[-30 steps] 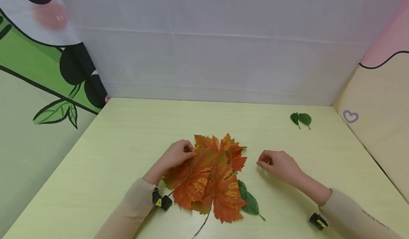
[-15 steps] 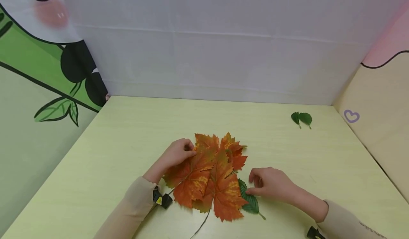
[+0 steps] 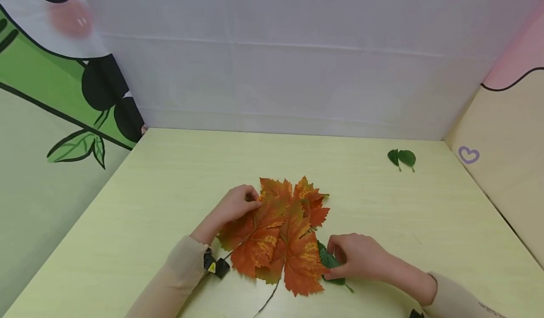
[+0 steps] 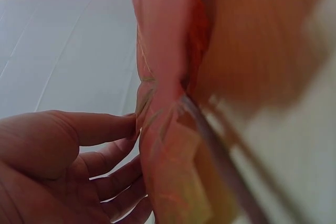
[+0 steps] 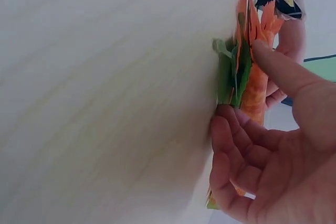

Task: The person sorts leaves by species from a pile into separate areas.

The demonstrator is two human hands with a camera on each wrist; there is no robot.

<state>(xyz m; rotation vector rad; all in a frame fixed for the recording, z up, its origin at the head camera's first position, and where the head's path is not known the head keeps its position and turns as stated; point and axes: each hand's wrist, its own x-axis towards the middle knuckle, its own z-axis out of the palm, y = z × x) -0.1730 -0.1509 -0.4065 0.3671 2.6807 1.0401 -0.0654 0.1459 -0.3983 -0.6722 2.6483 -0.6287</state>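
Observation:
Several orange artificial maple leaves (image 3: 297, 247) overlap in a cluster at the middle of the table. My left hand (image 3: 235, 207) pinches the edge of the leftmost maple leaf (image 3: 250, 233) between thumb and fingers; in the left wrist view its thin dark stem (image 4: 215, 150) runs toward the camera. Partly under the cluster's right side lies a serrated green leaf (image 3: 326, 257). Over that leaf is my right hand (image 3: 361, 259), thumb and fingers spread apart. In the right wrist view its fingertips are right at one end of the green leaf (image 5: 226, 80), and the thumb overlaps the orange leaves.
Two small green leaves (image 3: 401, 158) lie at the back right of the pale table (image 3: 191, 152). A white wall panel (image 3: 272, 86) stands along the back edge. Printed panels flank both sides. A thin stem (image 3: 268, 301) extends toward the front.
My right hand has come left and toward the front, from bare table to the green leaf, its thumb now at the cluster's edge. My left hand has kept its hold on the maple leaf.

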